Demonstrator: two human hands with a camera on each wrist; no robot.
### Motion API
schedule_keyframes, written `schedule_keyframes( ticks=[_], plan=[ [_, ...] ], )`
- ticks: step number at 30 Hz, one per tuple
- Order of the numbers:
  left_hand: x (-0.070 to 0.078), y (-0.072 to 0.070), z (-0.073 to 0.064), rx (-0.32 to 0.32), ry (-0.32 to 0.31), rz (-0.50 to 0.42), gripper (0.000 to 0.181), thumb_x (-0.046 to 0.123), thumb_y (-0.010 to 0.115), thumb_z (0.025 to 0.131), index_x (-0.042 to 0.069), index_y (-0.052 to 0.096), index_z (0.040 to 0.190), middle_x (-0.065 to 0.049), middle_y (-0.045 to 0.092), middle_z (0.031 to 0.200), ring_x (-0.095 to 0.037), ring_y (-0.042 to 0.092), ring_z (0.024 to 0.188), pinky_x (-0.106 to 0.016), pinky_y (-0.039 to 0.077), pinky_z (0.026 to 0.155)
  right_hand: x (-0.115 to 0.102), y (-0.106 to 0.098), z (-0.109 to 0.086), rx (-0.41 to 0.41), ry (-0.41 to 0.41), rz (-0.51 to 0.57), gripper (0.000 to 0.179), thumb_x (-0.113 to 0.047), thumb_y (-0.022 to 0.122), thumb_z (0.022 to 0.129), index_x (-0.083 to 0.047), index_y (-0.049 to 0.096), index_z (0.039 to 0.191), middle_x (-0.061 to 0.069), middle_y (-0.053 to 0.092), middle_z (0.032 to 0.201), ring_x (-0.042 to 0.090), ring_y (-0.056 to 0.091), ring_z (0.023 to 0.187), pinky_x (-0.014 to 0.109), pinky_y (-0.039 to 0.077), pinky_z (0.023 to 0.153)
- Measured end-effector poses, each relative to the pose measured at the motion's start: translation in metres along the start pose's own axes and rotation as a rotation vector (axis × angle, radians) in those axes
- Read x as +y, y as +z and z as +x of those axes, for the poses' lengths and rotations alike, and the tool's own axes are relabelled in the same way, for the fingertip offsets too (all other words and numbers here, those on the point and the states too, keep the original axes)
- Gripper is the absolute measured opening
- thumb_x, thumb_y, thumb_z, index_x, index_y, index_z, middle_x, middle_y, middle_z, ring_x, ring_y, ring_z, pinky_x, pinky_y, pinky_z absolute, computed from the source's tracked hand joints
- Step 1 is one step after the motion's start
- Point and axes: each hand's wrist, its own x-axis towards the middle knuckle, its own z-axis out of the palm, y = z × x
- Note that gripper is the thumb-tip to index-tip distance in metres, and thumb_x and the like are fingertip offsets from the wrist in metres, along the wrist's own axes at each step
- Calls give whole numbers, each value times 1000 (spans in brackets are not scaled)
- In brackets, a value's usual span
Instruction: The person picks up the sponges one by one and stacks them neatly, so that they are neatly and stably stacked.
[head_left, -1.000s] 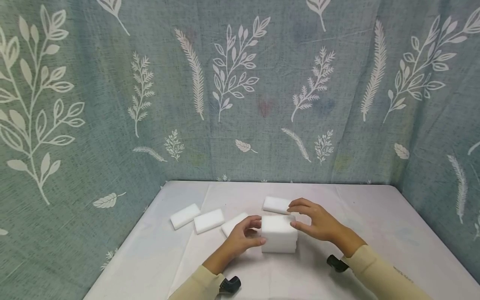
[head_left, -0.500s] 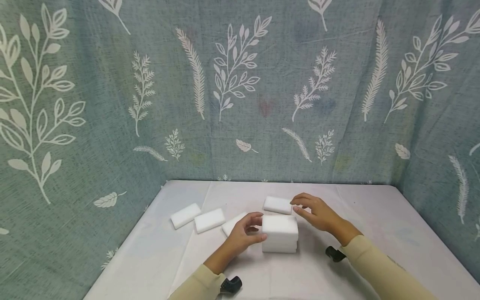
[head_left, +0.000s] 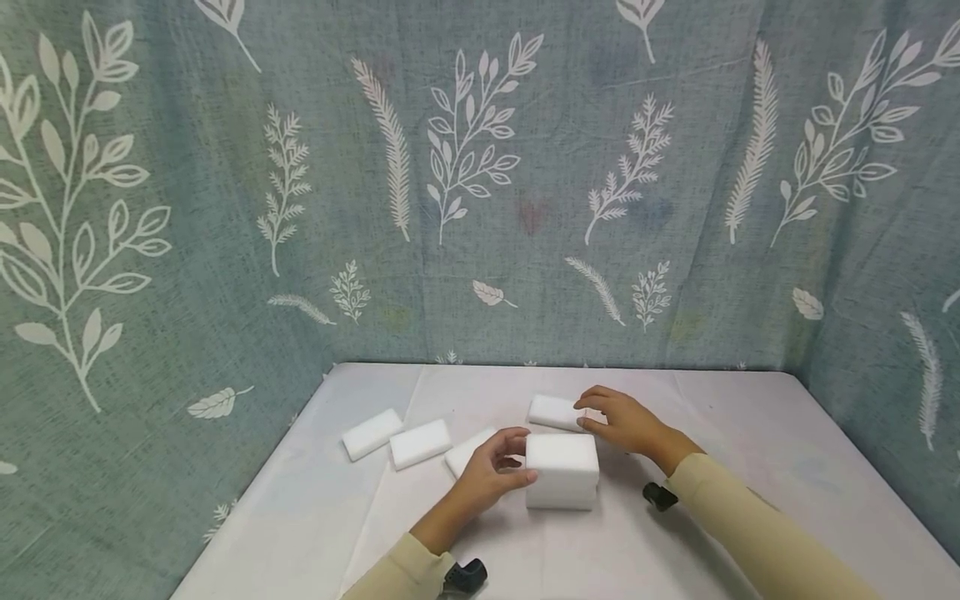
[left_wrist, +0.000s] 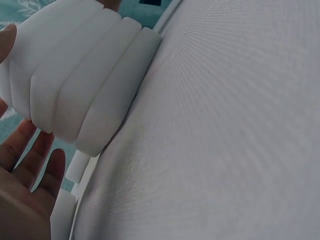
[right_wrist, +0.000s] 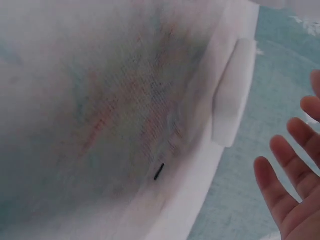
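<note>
A stack of several white sponge blocks (head_left: pixel 561 473) stands on the table in the head view, lying flat one on another. At its left end my left hand (head_left: pixel 483 473) steadies it, thumb at the front corner and fingers round the back corner; the left wrist view shows the lower fingers (left_wrist: pixel 37 155) spread beside the stack. Behind the stack lies a single white sponge block (head_left: pixel 552 412), and my right hand (head_left: pixel 621 423) hovers at its right end. In the right wrist view those fingers are parted and hold nothing, apart from the block (right_wrist: pixel 234 95).
Left of the stack lie more loose white blocks: one at the far left (head_left: pixel 372 434), one beside it (head_left: pixel 420 443), and one partly hidden behind the left hand (head_left: pixel 467 450). White cloth covers the table (head_left: pixel 300 517). A leaf-patterned curtain (head_left: pixel 540 192) encloses the back and sides.
My right hand has left the top of the stack, moving back toward the single block behind it. The left hand stays at the stack's left end.
</note>
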Motion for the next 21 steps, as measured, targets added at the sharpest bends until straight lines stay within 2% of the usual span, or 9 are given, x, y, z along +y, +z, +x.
schedule_keyframes(
  ticks=[2, 5, 9, 12, 17, 21],
  plan=[
    [3, -1, -1, -5, -4, -4, 58, 10, 77, 83, 3, 50, 134, -18, 61, 120, -31, 57, 110, -59, 41, 94, 2, 4, 6, -11, -11, -15, 31, -31, 66, 94, -12, 67, 119, -2, 58, 121, 22, 56, 114, 45, 46, 93],
    [-3, -1, 0, -2, 1, -10, 58, 8, 77, 83, 4, 51, 134, -17, 62, 120, -31, 58, 110, -59, 41, 94, 5, 9, 13, -24, -12, -29, 30, -29, 67, 93, -13, 67, 118, -1, 58, 121, 23, 55, 115, 45, 46, 94],
    [-17, -1, 2, 13, 6, 0, 58, 9, 78, 83, 8, 51, 135, -13, 63, 119, -27, 59, 109, -53, 45, 92, 7, 13, 21, -40, 14, -29, 30, -30, 68, 93, -13, 67, 118, 0, 57, 123, 24, 53, 117, 47, 45, 96],
    [-20, -1, 2, 16, 3, 2, 60, 12, 78, 83, 11, 50, 136, -10, 63, 120, -24, 59, 109, -48, 46, 92, 7, 14, 27, -54, 28, -23, 31, -28, 68, 92, -10, 68, 118, 3, 57, 123, 26, 53, 117, 48, 44, 96],
    [-21, 0, 2, 19, -17, -3, 61, 12, 78, 83, 12, 50, 136, -8, 63, 120, -24, 58, 111, -50, 45, 94, 11, 17, 34, -74, 83, -33, 33, -29, 70, 91, -11, 68, 118, 5, 56, 125, 28, 52, 119, 49, 43, 97],
    [-7, 0, -1, 19, -28, -19, 58, 11, 79, 82, 11, 52, 134, -11, 63, 118, -28, 58, 110, -56, 43, 94, 16, 21, 40, -94, 99, -34, 36, -33, 71, 89, -13, 68, 119, 4, 56, 126, 27, 51, 119, 48, 42, 98]
  ],
)
